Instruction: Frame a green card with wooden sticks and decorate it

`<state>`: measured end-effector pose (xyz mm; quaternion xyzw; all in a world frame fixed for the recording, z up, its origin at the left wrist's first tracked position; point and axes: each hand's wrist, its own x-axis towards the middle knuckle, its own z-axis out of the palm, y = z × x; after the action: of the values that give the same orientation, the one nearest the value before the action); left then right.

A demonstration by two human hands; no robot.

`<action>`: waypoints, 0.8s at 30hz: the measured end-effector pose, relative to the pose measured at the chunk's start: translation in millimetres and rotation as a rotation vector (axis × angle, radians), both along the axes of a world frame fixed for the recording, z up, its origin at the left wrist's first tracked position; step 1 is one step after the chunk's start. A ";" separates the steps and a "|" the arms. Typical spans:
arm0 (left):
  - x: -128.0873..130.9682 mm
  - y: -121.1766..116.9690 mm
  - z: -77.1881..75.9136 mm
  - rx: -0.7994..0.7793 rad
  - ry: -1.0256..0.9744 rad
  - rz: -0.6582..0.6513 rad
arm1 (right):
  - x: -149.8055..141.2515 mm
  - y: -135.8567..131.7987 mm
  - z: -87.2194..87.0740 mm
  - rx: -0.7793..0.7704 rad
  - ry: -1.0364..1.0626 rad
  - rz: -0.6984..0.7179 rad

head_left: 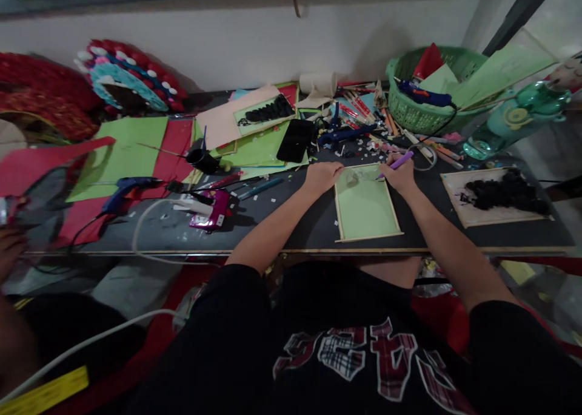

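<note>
framed sheet (367, 212) on table (313, 230), basket (408, 114) behind

Pen (401, 159): purple. Framed sheet (366, 212): pale green. Basket (409, 116), far right: green. Socket block (221, 205), left: magenta. Shirt (327, 303), near: black with red plaid figures (393, 361).

Head view, single: worn on your head, facing forward and down across your shirtfront (336, 306), near worktable (313, 224), wall (227, 48) behind.

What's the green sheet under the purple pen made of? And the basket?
The sheet looks like matt paper or thin card: flat, with no shine. The basket is probably fairly smooth plastic: its wall has many small, moulded-looking holes.
</note>
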<state>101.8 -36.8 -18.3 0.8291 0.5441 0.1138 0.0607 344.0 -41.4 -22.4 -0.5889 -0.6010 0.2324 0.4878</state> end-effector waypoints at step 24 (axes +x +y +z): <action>-1.4 3.2 0.4 -0.005 -0.036 0.033 | 3.8 18.1 -10.6 -0.001 0.232 -0.001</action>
<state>100.4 -33.6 -17.9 0.8177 0.5568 0.1281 0.0707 347.8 -23.3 -33.0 -0.5587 -0.5400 0.2989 0.5540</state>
